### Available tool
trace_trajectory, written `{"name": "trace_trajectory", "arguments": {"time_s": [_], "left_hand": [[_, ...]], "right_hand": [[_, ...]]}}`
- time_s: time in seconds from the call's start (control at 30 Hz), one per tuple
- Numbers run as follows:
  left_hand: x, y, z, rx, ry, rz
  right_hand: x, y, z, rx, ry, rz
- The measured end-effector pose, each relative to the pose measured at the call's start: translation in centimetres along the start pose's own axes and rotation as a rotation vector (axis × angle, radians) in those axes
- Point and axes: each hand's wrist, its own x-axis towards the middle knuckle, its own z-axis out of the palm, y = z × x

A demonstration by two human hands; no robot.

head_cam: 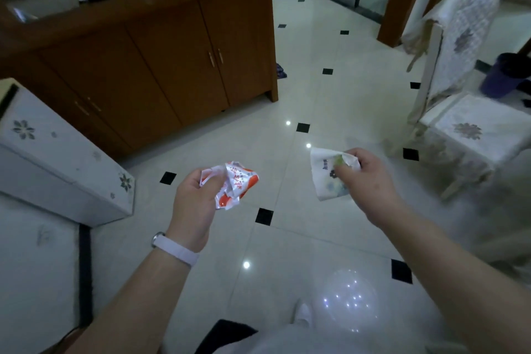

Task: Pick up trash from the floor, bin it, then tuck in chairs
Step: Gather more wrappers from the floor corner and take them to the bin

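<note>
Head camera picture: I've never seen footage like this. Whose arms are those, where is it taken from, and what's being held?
There is no machine here. A person wears a camera on the head, looking forward and down, so the two arms reaching in from below are their own. The left hand grips a crumpled orange-and-white wrapper; the right hand pinches a white printed wrapper. Below lies a pale tiled floor with small black squares. A wooden cabinet stands ahead on the left, and a chair with a pale cover stands on the right.
</note>
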Motion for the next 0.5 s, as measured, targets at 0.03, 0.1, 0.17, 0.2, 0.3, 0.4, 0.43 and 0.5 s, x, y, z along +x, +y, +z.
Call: {"name": "trace_trajectory", "arguments": {"time_s": [0.03,0.1,0.17,0.2,0.3,0.4,0.43,0.5], "left_hand": [[1.2,0.5,0.7,-0.003,-0.013,-0.002],[3.7,1.2,2.1,-0.008,-0.038,-0.002],[6.6,1.4,3.5,-0.012,-0.052,0.004],[8.1,1.4,4.1,-0.016,-0.061,0.003],[12.7,1.5,5.6,-0.012,-0.107,-0.031],[18.3,1.2,7.1,-0.031,-0.154,-0.062],[20.4,1.1,7.7,-0.039,-0.162,-0.072],[24.9,1.3,9.0,-0.065,-0.187,-0.094]], "right_hand": [[1.2,-0.2,-0.1,0.007,0.009,0.001],[3.3,-0.6,-0.2,-0.012,0.027,0.010],[5.6,-0.5,0.0,-0.009,0.058,0.030],[6.8,-0.4,0.3,0.003,0.075,0.048],[10.7,-0.4,1.1,0.002,0.109,0.104],[15.1,-0.7,2.1,-0.009,0.132,0.128],[16.9,-1.0,2.4,-0.018,0.157,0.131],[20.4,-2.0,3.0,-0.033,0.219,0.133]]}}
